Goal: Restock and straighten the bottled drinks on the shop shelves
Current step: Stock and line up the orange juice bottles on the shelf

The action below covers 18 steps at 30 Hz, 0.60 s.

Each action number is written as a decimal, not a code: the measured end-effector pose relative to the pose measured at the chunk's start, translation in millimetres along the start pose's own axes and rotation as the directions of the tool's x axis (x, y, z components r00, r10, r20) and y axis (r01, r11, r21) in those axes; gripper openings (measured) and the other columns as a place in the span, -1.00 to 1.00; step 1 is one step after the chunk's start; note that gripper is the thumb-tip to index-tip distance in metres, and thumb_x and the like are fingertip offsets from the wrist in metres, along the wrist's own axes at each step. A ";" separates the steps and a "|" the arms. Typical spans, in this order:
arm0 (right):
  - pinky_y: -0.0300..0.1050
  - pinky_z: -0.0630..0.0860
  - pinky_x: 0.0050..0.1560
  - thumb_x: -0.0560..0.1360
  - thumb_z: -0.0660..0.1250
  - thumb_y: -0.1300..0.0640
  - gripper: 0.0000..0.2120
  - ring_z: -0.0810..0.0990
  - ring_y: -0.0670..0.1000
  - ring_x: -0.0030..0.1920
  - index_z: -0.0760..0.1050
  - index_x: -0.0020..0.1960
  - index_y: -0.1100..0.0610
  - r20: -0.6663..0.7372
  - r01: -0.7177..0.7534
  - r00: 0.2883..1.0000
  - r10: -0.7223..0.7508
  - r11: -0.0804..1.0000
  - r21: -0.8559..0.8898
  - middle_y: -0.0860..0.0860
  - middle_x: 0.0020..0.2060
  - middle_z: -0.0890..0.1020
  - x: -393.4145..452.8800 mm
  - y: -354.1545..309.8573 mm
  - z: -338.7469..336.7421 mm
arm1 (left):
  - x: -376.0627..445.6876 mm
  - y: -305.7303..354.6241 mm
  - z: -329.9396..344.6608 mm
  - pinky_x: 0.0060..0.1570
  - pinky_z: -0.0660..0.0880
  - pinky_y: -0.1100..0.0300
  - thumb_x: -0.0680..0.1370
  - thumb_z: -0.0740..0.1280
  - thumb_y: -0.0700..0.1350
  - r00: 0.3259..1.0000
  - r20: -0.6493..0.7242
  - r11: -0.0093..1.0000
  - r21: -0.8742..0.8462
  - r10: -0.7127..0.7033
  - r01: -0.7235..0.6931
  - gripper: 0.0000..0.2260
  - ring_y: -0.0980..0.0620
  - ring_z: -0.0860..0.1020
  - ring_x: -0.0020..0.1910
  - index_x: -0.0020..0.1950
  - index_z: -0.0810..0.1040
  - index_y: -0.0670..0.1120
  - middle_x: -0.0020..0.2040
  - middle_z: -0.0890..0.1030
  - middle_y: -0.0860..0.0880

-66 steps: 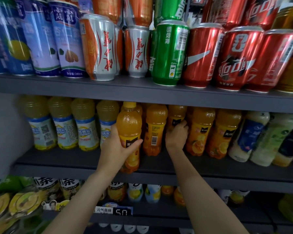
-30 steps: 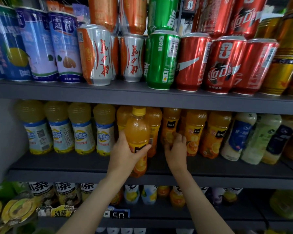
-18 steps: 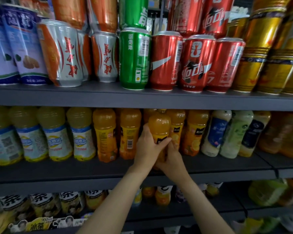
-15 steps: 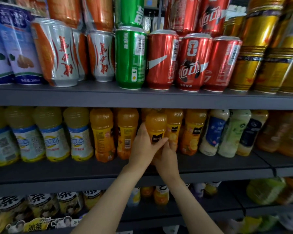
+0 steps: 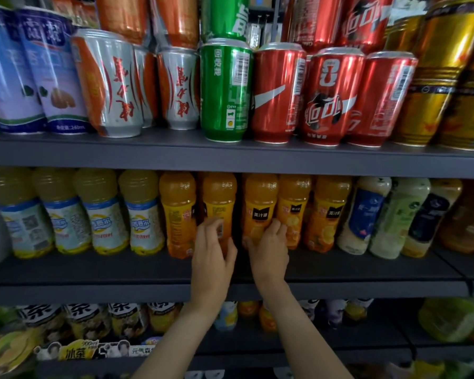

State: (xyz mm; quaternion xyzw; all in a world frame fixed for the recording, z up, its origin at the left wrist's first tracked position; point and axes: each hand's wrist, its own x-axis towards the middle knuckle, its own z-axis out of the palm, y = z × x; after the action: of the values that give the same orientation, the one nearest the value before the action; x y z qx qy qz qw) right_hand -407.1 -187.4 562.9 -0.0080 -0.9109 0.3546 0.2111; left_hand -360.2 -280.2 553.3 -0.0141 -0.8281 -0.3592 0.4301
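Head view: your left hand (image 5: pixel 212 258) reaches up to the middle shelf (image 5: pixel 340 269), its curled fingers wrapped round the lower body of one orange juice bottle (image 5: pixel 219 198). Your right hand (image 5: pixel 270 253) grasps the neighbouring orange juice bottle (image 5: pixel 259 203) low on its label, fingers bent round it. Both bottles stand upright in the row, side by side. Their bases are covered by your hands, their caps cut off by the upper shelf (image 5: pixel 230 157), and the lowest shelf is dim and blurred.
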 end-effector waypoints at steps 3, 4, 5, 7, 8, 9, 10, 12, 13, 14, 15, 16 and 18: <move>-0.04 0.49 0.09 0.45 0.39 0.04 -0.53 0.43 0.08 0.22 0.34 0.27 0.20 -0.005 0.073 0.997 -0.072 0.993 0.091 0.07 0.20 0.42 1.9 10.1 -12.0 | -8.6 12.9 13.9 0.21 0.25 0.40 0.53 0.32 -0.19 0.992 0.126 0.999 -0.042 0.030 -0.024 -0.59 0.24 0.33 0.23 0.35 0.31 -0.08 0.23 0.41 0.03; -0.08 0.49 0.08 0.44 0.40 0.06 -0.55 0.46 0.06 0.19 0.39 0.25 0.20 -0.073 0.115 0.992 -0.107 0.985 0.126 0.07 0.17 0.46 3.1 15.9 -18.9 | -9.7 14.9 21.4 0.26 0.24 0.38 0.53 0.32 -0.15 0.982 0.189 0.998 -0.056 -0.006 0.017 -0.55 0.24 0.29 0.28 0.39 0.28 -0.08 0.28 0.37 0.06; -0.15 0.47 0.05 0.43 0.42 0.08 -0.57 0.49 0.06 0.15 0.41 0.22 0.22 -0.150 0.140 0.982 -0.118 0.979 0.148 0.08 0.13 0.49 5.7 22.0 -26.4 | -9.0 16.1 29.4 0.31 0.27 0.30 0.53 0.32 -0.12 0.969 0.240 0.995 -0.073 -0.055 0.074 -0.51 0.20 0.30 0.32 0.42 0.25 -0.08 0.33 0.35 0.06; -0.20 0.41 0.04 0.41 0.44 0.12 -0.54 0.48 0.10 0.15 0.40 0.22 0.27 -0.220 0.104 0.973 -0.066 0.981 0.163 0.13 0.13 0.48 14.0 33.1 -38.0 | -5.1 16.1 44.1 0.32 0.36 0.09 0.51 0.35 -0.10 0.944 0.298 0.977 -0.112 -0.143 0.183 -0.46 0.10 0.35 0.33 0.44 0.23 -0.07 0.34 0.38 0.01; -0.17 0.42 0.08 0.41 0.44 0.12 -0.49 0.46 0.12 0.18 0.36 0.25 0.28 -0.199 0.062 0.980 -0.031 0.986 0.153 0.15 0.17 0.45 18.9 36.4 -40.2 | -1.9 16.2 50.0 0.29 0.38 0.04 0.49 0.37 -0.11 0.935 0.306 0.967 -0.121 -0.177 0.223 -0.44 0.06 0.37 0.32 0.44 0.23 -0.07 0.33 0.40 -0.01; -0.12 0.42 0.13 0.41 0.44 0.12 -0.45 0.44 0.13 0.22 0.32 0.29 0.28 -0.159 0.027 0.987 -0.006 0.991 0.133 0.16 0.21 0.42 23.3 38.2 -39.4 | 1.1 16.0 54.7 0.28 0.39 0.01 0.48 0.38 -0.11 0.930 0.305 0.961 -0.119 -0.205 0.250 -0.43 0.03 0.38 0.32 0.43 0.23 -0.08 0.33 0.41 -0.03; -0.09 0.41 0.15 0.41 0.44 0.12 -0.43 0.43 0.14 0.24 0.29 0.30 0.28 -0.123 0.006 0.992 0.008 0.993 0.116 0.16 0.23 0.40 27.0 39.3 -36.3 | 4.1 15.7 58.4 0.27 0.40 0.00 0.47 0.39 -0.12 0.928 0.299 0.958 -0.110 -0.224 0.267 -0.43 0.01 0.39 0.32 0.43 0.23 -0.09 0.32 0.42 -0.04; -0.06 0.43 0.12 0.42 0.42 0.15 -0.46 0.45 0.15 0.22 0.27 0.28 0.26 -0.074 -0.013 0.997 0.021 0.994 0.108 0.17 0.21 0.43 30.1 40.3 -30.3 | 8.9 14.8 64.2 0.24 0.42 0.02 0.47 0.39 -0.15 0.925 0.289 0.958 -0.072 -0.247 0.278 -0.46 -0.02 0.43 0.28 0.40 0.27 -0.10 0.28 0.45 -0.07; -0.04 0.45 0.10 0.43 0.42 0.16 -0.49 0.47 0.16 0.20 0.27 0.27 0.25 -0.064 -0.016 0.998 0.023 0.994 0.105 0.17 0.19 0.45 30.7 41.5 -28.2 | 10.7 14.6 66.3 0.22 0.43 0.04 0.47 0.39 -0.16 0.925 0.287 0.960 -0.052 -0.250 0.276 -0.48 -0.03 0.45 0.26 0.38 0.29 -0.11 0.26 0.47 -0.07; -0.02 0.46 0.09 0.44 0.41 0.17 -0.51 0.47 0.16 0.19 0.27 0.26 0.25 -0.059 -0.019 0.998 0.025 0.995 0.101 0.18 0.18 0.47 30.8 42.9 -27.6 | 11.5 14.0 68.5 0.21 0.44 0.06 0.47 0.39 -0.17 0.926 0.285 0.962 -0.037 -0.248 0.269 -0.50 -0.03 0.46 0.25 0.36 0.32 -0.11 0.24 0.48 -0.07; -0.01 0.46 0.09 0.44 0.40 0.18 -0.51 0.47 0.17 0.19 0.27 0.27 0.26 -0.056 -0.026 0.998 0.032 0.995 0.100 0.18 0.18 0.47 31.2 44.1 -28.2 | 11.9 13.8 70.3 0.19 0.45 0.07 0.46 0.40 -0.18 0.928 0.281 0.965 -0.025 -0.245 0.262 -0.52 -0.03 0.47 0.23 0.35 0.33 -0.11 0.22 0.49 -0.07; -0.02 0.45 0.10 0.44 0.40 0.18 -0.49 0.47 0.17 0.19 0.26 0.28 0.26 -0.055 -0.029 0.998 0.035 0.995 0.100 0.19 0.18 0.46 31.5 45.0 -29.2 | 11.8 13.8 72.0 0.18 0.46 0.07 0.46 0.40 -0.18 0.929 0.274 0.965 -0.014 -0.247 0.261 -0.52 -0.03 0.48 0.22 0.34 0.34 -0.11 0.21 0.49 -0.06; -0.04 0.44 0.09 0.45 0.39 0.17 -0.47 0.46 0.17 0.20 0.24 0.31 0.25 -0.051 -0.028 0.998 0.033 0.995 0.092 0.18 0.19 0.45 29.9 46.7 -31.6 | 10.5 15.0 75.1 0.17 0.47 0.07 0.46 0.40 -0.16 0.933 0.245 0.963 0.004 -0.262 0.270 -0.51 -0.04 0.47 0.22 0.35 0.32 -0.12 0.21 0.48 -0.08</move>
State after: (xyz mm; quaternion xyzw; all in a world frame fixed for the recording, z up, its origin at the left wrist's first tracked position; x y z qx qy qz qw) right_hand -428.3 -127.3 564.8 -0.0213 -0.8877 0.3986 0.2296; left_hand -414.6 -226.5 541.8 0.0478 -0.8634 -0.4219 0.2724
